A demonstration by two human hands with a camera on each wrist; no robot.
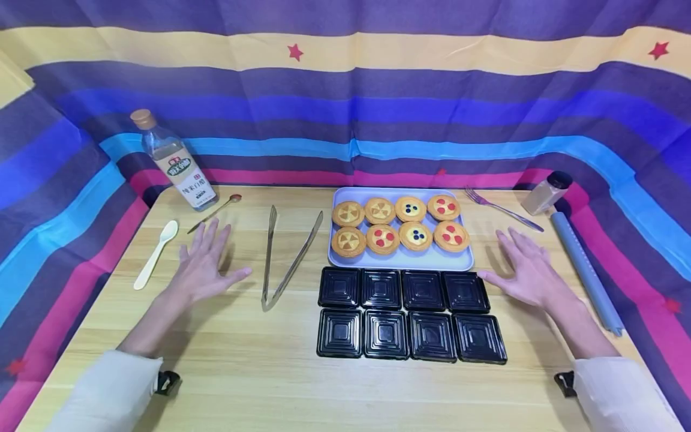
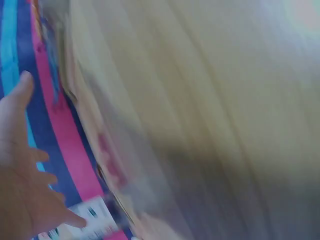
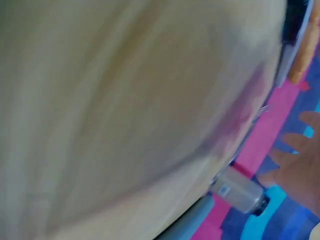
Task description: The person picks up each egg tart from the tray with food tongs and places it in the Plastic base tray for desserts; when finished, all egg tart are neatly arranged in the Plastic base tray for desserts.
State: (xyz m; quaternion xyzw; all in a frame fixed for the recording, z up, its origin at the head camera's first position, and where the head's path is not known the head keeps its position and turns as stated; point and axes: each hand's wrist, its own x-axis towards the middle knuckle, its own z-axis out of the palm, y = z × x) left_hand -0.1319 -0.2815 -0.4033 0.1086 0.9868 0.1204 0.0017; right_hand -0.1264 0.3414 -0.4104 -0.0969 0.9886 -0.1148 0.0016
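My left hand (image 1: 204, 267) is spread over the left side of the table, fingers apart and holding nothing. Near it lie metal tongs (image 1: 291, 261), a white spoon (image 1: 156, 255) and a small brown spoon (image 1: 216, 213). My right hand (image 1: 526, 270), also spread and holding nothing, hovers right of the black square trays (image 1: 423, 292), which sit in two rows. Behind these, a lavender tray (image 1: 399, 262) carries several tarts (image 1: 414, 236) with red, dark-berry or wedge-patterned tops. In the left wrist view the left hand (image 2: 25, 185) shows spread fingers; the right hand (image 3: 300, 165) does too in its view.
At the back left a bottle (image 1: 180, 168) with a white label stands by the striped cloth (image 1: 259, 90). A fork (image 1: 504, 209) lies at the back right, near a shaker jar (image 1: 546, 193) with a black lid. A grey-blue roll (image 1: 585, 273) lies along the right edge.
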